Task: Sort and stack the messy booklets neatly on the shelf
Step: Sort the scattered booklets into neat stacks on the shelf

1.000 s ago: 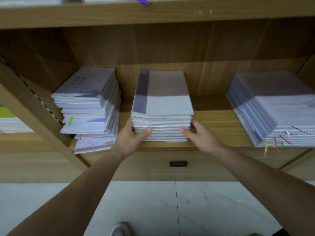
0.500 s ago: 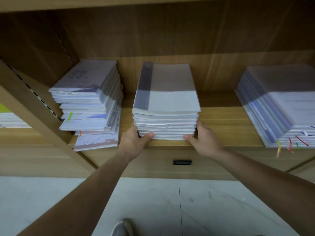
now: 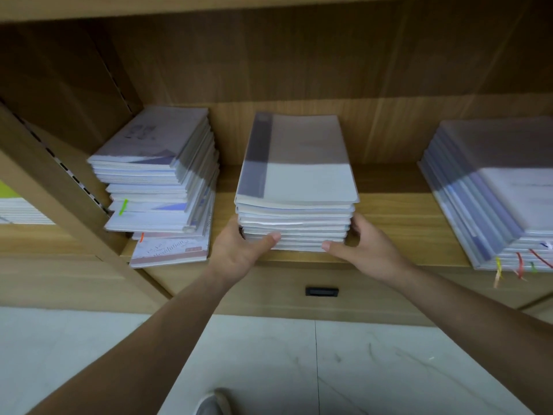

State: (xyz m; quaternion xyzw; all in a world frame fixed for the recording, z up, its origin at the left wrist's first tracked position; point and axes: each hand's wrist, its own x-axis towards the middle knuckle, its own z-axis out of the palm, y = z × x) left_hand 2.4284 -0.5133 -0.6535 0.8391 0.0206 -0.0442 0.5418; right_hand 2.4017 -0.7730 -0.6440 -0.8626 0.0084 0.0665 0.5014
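Item: neat middle stack of white paper booklets (image 3: 296, 187) with a grey-banded top cover, at the front edge of the tan wooden shelf (image 3: 389, 223), my left hand (image 3: 239, 250) and right hand (image 3: 365, 247) clasping its lower corners, thumbs on its front; leftward, a pink-edged white booklet (image 3: 170, 250) seemingly printed "Resolution".

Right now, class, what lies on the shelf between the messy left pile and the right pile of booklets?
In the head view, the middle stack, gripped by the left hand and right hand, with bare shelf board either side.
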